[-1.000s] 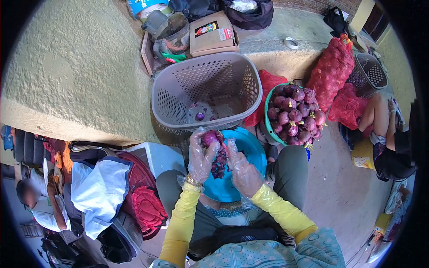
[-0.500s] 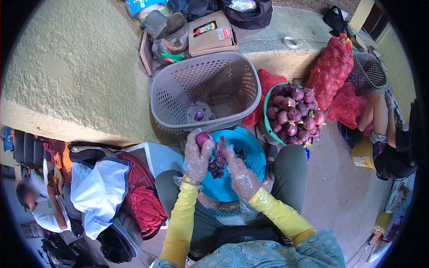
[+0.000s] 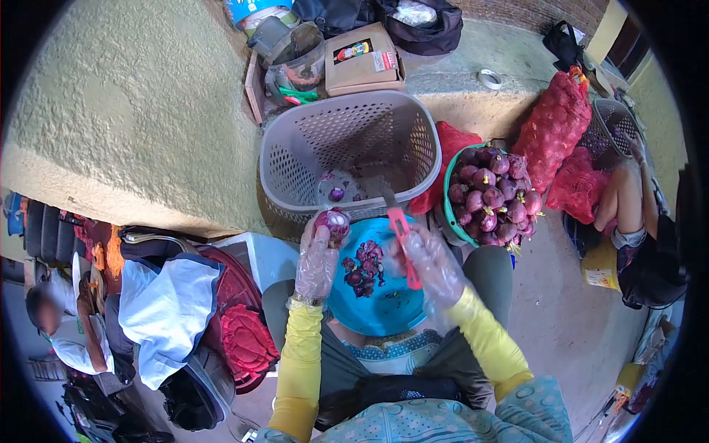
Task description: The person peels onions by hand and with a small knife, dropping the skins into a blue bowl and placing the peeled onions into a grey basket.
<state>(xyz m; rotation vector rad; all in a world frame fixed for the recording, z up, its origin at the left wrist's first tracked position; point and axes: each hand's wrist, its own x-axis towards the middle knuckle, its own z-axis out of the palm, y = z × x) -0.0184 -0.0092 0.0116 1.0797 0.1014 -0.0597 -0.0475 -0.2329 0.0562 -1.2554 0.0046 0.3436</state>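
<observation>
- Left hand (image 3: 316, 267), in a clear plastic glove, fingers curled round a red onion (image 3: 334, 224); grip closed on it, onion held up over the left rim of the basin, near the basket
- Right hand (image 3: 436, 269), also gloved, a bit blurred; fingers wrapped round a pink-handled knife (image 3: 399, 223); blade points up and away from the wearer, apart from the onion
- Blue basin (image 3: 395, 314) between the wearer's knees; dark purple onion skins (image 3: 364, 269) heaped inside, smaller scraps to the right
- Grey perforated plastic basket (image 3: 288, 193) just beyond the basin; one small onion (image 3: 336, 194) and skin bits on its floor
- Green tub (image 3: 448, 205) right of the basket, piled high with red onions (image 3: 493, 193); red mesh sack (image 3: 552, 129), filled, leaning behind it
- Cardboard box (image 3: 365, 60) behind the basket; tape roll (image 3: 490, 79) on the ledge
- Another person (image 3: 650, 247) at far right, beside a yellow bucket (image 3: 602, 267); second basket (image 3: 609, 129) nearby
</observation>
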